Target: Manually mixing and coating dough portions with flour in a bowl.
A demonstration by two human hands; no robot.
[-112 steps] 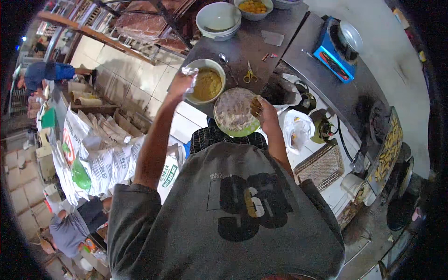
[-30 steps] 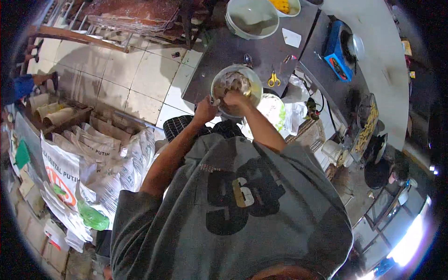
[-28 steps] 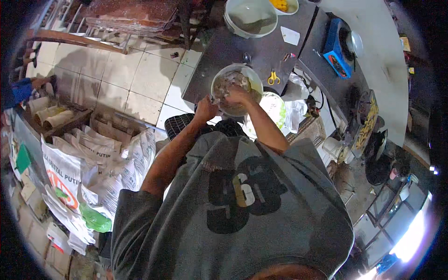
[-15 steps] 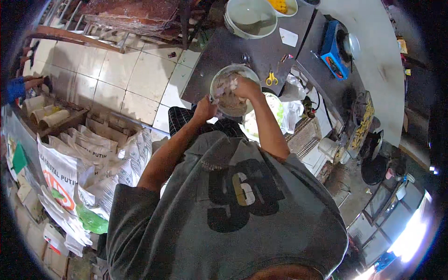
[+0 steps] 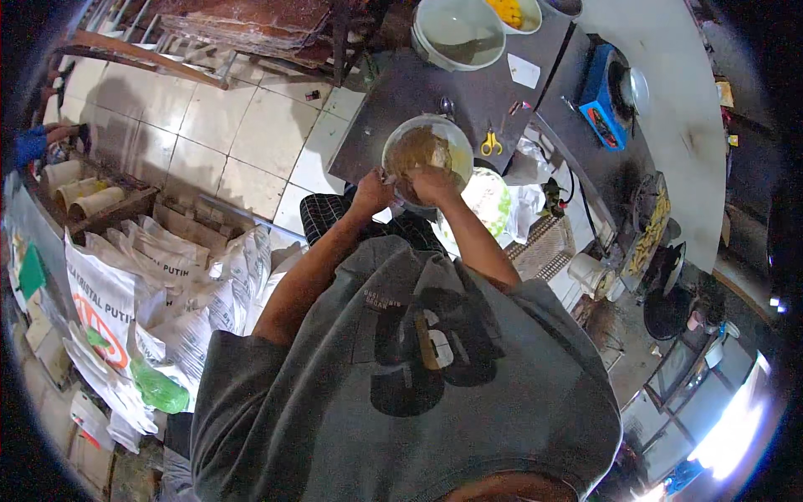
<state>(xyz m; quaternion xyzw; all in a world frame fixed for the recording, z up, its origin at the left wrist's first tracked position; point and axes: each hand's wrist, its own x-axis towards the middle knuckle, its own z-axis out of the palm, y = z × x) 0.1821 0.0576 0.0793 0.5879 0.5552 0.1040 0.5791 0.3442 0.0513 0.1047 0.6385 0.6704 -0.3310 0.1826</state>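
A pale round bowl [image 5: 462, 134] stands at the near edge of the dark table, with a brown, wet-looking mixture [image 5: 418, 149] inside. My left hand [image 5: 372, 192] is closed on the bowl's near left rim. My right hand [image 5: 432, 186] reaches over the near side into the bowl; its fingers are down in the mixture and hidden. Just beyond the fingers a whitish lump [image 5: 440, 154] shows. Right of the bowl lie yellow-handled scissors [image 5: 491, 144], and behind it a metal spoon [image 5: 447, 106].
A large whitish tub [image 5: 456, 33] and a bowl of yellow pieces [image 5: 512, 12] stand at the back. To the right are a blue portable stove [image 5: 604, 99] and a tray of yellowish pieces [image 5: 654, 230]. White printed sacks [image 5: 176, 276] fill the left. Another person's hand [image 5: 63, 134] shows far left.
My right hand has moved nearer and lower in the bowl, and more of the brown mixture shows. My left hand keeps its hold on the rim. The whole view has shifted slightly.
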